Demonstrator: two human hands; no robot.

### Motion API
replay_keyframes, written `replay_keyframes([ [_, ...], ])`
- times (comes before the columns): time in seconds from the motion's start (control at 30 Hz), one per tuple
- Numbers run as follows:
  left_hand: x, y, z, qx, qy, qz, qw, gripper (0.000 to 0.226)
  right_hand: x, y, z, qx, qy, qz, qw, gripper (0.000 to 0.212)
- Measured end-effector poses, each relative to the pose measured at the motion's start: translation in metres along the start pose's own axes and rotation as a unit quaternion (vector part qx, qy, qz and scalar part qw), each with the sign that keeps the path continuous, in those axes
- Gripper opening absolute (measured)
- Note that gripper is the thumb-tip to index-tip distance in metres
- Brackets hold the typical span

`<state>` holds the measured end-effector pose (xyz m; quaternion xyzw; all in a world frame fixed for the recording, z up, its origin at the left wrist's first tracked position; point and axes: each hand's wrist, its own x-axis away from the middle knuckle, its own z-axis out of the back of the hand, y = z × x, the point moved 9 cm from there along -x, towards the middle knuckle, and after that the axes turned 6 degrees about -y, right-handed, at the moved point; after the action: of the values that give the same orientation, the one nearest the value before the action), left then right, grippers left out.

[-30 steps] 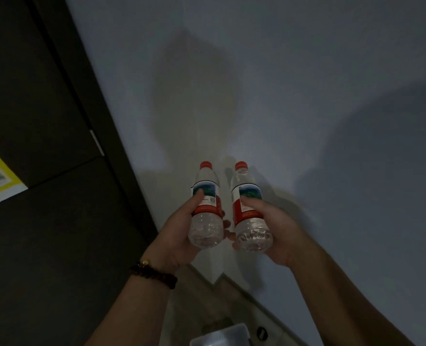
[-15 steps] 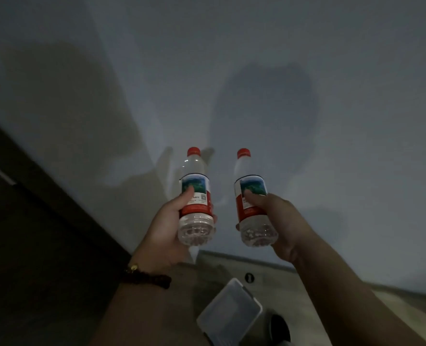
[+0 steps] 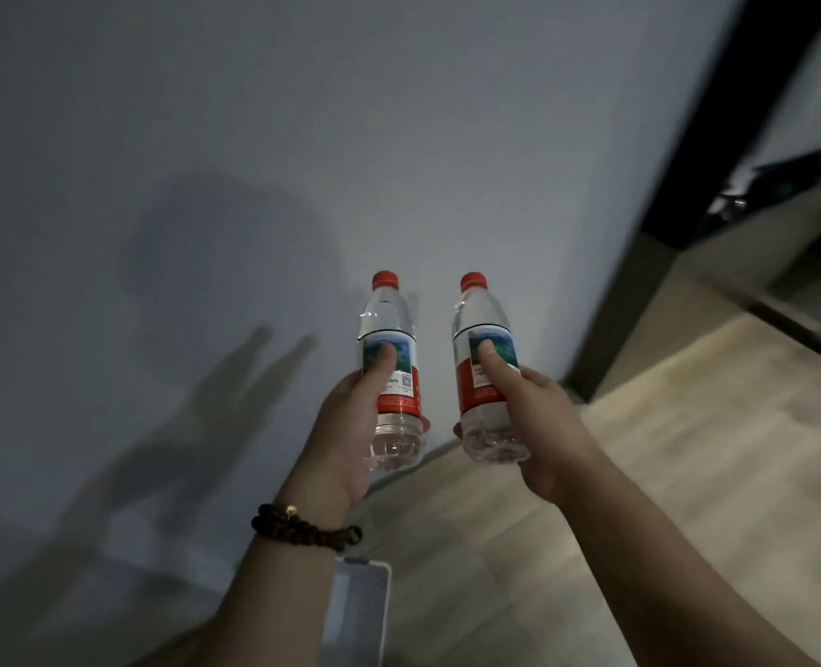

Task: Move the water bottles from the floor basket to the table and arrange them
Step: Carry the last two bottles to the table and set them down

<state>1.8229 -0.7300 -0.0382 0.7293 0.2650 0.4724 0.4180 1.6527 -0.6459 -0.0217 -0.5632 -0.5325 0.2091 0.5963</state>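
I carry two clear water bottles with red caps and red-and-white labels, both upright in the air in front of a white wall. My left hand (image 3: 346,426) grips the lower half of the left bottle (image 3: 389,329), thumb on its label. My right hand (image 3: 538,426) grips the right bottle (image 3: 483,324) the same way. The bottles are a small gap apart. A beaded bracelet sits on my left wrist. Neither the table nor the whole floor basket is in view.
A white wall (image 3: 302,137) fills the left and centre, with shadows of my arms on it. A dark door frame (image 3: 697,161) stands at the right, with light wooden floor (image 3: 688,450) below. A pale plastic container's edge (image 3: 360,613) shows on the floor beneath my left forearm.
The view has swung to the right: the dark panel at the left has gone and a door frame and wooden floor have come in at the right. Both hands still hold their bottles.
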Motion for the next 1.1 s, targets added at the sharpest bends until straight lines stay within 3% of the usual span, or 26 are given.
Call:
replay_keyframes([
  [0.37,-0.025,-0.052,-0.327,-0.096,-0.206,0.018,0.974,0.053,0.083,-0.044,0.305,-0.073,0.226,0.108,0.965,0.039],
  [0.73,0.022,-0.111,-0.666,-0.143,-0.363,-0.006,0.921,0.057,0.206,-0.095,0.601,-0.102,0.378,0.17,0.904,0.039],
  [0.87,0.03,-0.13,-0.761,-0.174,-0.414,-0.021,0.893,0.041,0.222,-0.099,0.684,-0.111,0.42,0.175,0.884,0.042],
  [1.1,-0.007,-0.177,-0.936,-0.183,-0.463,0.002,0.868,0.042,0.221,-0.118,0.848,-0.11,0.49,0.175,0.847,0.04],
])
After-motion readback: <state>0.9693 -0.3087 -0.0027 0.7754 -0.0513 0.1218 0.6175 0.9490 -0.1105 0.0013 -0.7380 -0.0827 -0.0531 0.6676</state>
